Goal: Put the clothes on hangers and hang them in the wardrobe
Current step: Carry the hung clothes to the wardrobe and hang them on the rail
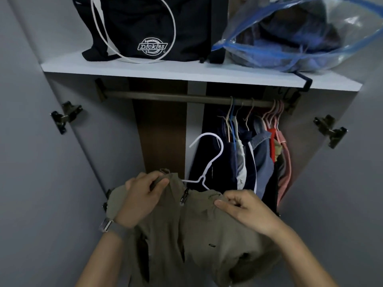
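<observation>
An olive-green jacket (192, 230) hangs in front of me on a white hanger (209, 160), whose hook sticks up above the collar. My left hand (143, 195) grips the jacket's left shoulder near the collar. My right hand (244, 210) pinches the fabric at the right shoulder. Above and behind runs the wardrobe rail (170, 96), bare on its left part. The hanger's hook is well below the rail.
Several hung clothes (257, 154) crowd the rail's right end. On the shelf (128, 68) above sit a black Dickies bag (149, 27) and a clear plastic bag of clothes (300, 36). Wardrobe doors (31, 152) stand open on both sides.
</observation>
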### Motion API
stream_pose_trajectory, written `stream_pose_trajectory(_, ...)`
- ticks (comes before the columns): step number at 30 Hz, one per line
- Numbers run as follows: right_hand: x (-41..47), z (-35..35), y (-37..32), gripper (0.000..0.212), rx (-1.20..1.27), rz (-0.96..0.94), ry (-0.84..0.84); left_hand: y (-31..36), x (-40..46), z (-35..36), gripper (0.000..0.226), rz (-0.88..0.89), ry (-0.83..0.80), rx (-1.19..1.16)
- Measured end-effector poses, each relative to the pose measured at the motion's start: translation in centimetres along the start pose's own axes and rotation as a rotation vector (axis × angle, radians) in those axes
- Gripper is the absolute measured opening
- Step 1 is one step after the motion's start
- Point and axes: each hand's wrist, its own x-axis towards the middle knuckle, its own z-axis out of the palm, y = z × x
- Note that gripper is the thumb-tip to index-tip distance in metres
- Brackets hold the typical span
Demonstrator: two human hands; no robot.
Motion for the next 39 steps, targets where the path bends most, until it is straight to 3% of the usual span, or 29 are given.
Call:
stream_pose_trajectory(11, 7.9, -1.9, -0.5, 0.048, -0.043, 0.004, -0.035, -2.9, 10.0, 0.2, 0.016, 0.12, -0.079, 0.067)
stream_pose_trajectory(13, 9.3, -1.6, -0.6, 0.049, 0.006, 0.02, 0.012, -3.9, 11.9, 0.8, 0.017, 0.143, -0.049, 0.06)
stream_pose_trajectory(16, 10.9, -0.9, -0.3, 0.049, 0.028, 0.045, 0.075, -5.6, 14.3, 1.9, 0.037, 0.193, 0.017, 0.073)
stream_pose_trajectory(22, 12.6, 0.5, 1.9, 0.049, 0.052, 0.116, 0.203, -7.7, 16.5, 3.1, 0.043, 0.23, -0.116, -0.046)
stream_pose_trajectory(26, 13.8, 0.1, 2.7, 0.049, 0.066, 0.178, 0.319, -7.9, 16.8, 3.2, 0.022, 0.178, -0.221, -0.139)
stream_pose_trajectory(35, 19.0, -2.5, 3.3, 0.048, -0.028, 0.283, 0.548, -10.0, 16.9, 5.1, 0.015, 0.162, -0.448, -0.136)
stream_pose_trajectory(39, 21.7, -3.4, 3.4, 0.05, -0.058, 0.322, 0.626, -11.1, 17.1, 5.1, 0.014, 0.159, -0.42, -0.091)
